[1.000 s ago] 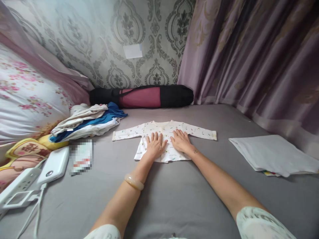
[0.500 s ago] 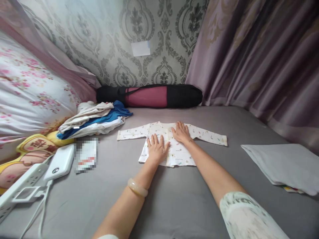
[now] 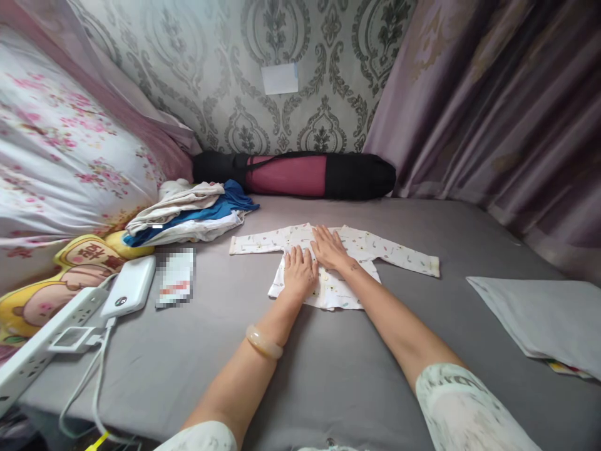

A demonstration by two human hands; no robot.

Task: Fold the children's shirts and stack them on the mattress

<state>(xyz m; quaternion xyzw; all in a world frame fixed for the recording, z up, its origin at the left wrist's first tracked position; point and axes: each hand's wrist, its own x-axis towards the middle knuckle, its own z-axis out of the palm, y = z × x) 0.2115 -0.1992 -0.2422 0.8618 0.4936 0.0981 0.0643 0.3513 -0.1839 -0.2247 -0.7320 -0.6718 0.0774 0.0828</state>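
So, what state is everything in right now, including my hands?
Small shirt: spread flat, sleeves out
Left hand: open, palm down on the shirt
Right hand: open, palm down on the shirt
Clothes pile: loosely heaped
Power bank: lying flat, cable plugged in
Power strip: on or off, can't tell
Long bag: lying on its side
Right-hand curtain: hanging in folds

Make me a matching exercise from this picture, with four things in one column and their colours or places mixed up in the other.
1. Small shirt
2. Long bag
3. Power bank
4. Bangle

A. White, with a cable plugged in
B. Around the left forearm
C. Spread out under the left hand and right hand
D. Black and dark pink

Right pairs: 1-C, 2-D, 3-A, 4-B
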